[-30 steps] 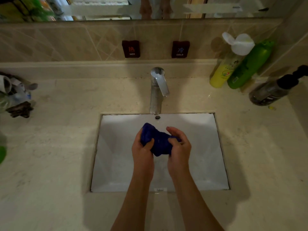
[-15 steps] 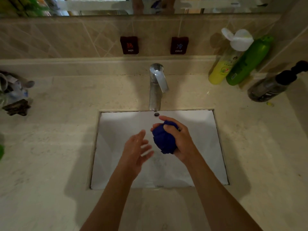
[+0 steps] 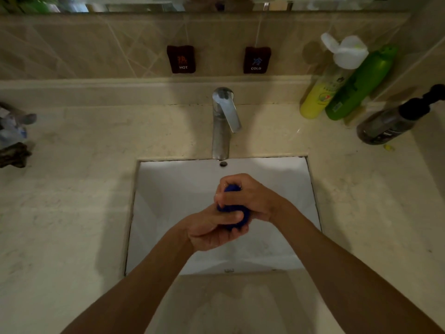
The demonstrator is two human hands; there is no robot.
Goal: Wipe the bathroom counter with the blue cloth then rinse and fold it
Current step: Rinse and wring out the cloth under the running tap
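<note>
The blue cloth [image 3: 243, 219] is balled up tight between both hands over the white sink basin [image 3: 168, 201]. My right hand [image 3: 250, 196] clamps it from above and the right. My left hand [image 3: 212, 229] cups it from below and the left. Only small patches of blue show between the fingers. The chrome tap [image 3: 224, 121] stands behind the basin, and no water stream is visible. The beige bathroom counter [image 3: 67, 201] surrounds the sink.
A yellow bottle [image 3: 317, 97], a green bottle [image 3: 358, 85] and a dark pump bottle [image 3: 387, 124] stand at the back right. Dark clutter [image 3: 12, 145] lies at the left edge. HOT [image 3: 181, 59] and COLD [image 3: 256, 60] tags hang on the tiled wall.
My left hand, off the cloth half a second ago, has come back and closed under it. Both hands now press the cloth into a smaller ball.
</note>
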